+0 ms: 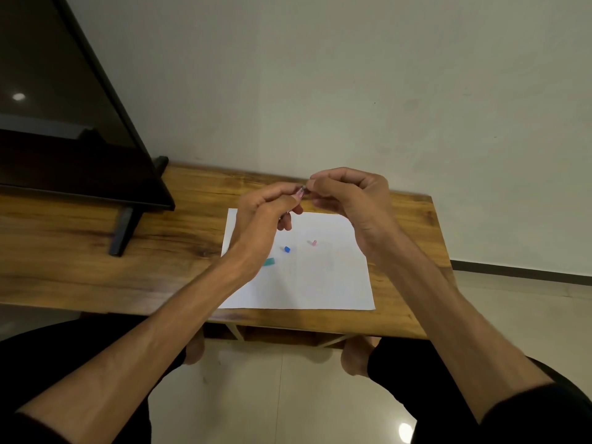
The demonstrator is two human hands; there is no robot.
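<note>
Wooden table (pixel 96 251): bears a white sheet (pixel 320 283) toward its right edge and a dark screen (pixel 64 123) at the left.
Held piece (pixel 301 191): small and pinkish, above the sheet's far edge; its long axis seems to slant up from left to right.
Left hand (pixel 266 213): pinches the lower end.
Right hand (pixel 349 197): pinches the upper tip, equally near.
Loose bits: blue cap (pixel 287 249), pink bit (pixel 313 242) and teal piece (pixel 269 261), all on the sheet.

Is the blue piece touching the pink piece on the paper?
Apart. The head view shows the blue piece and pink piece with bare white paper between them.
</note>
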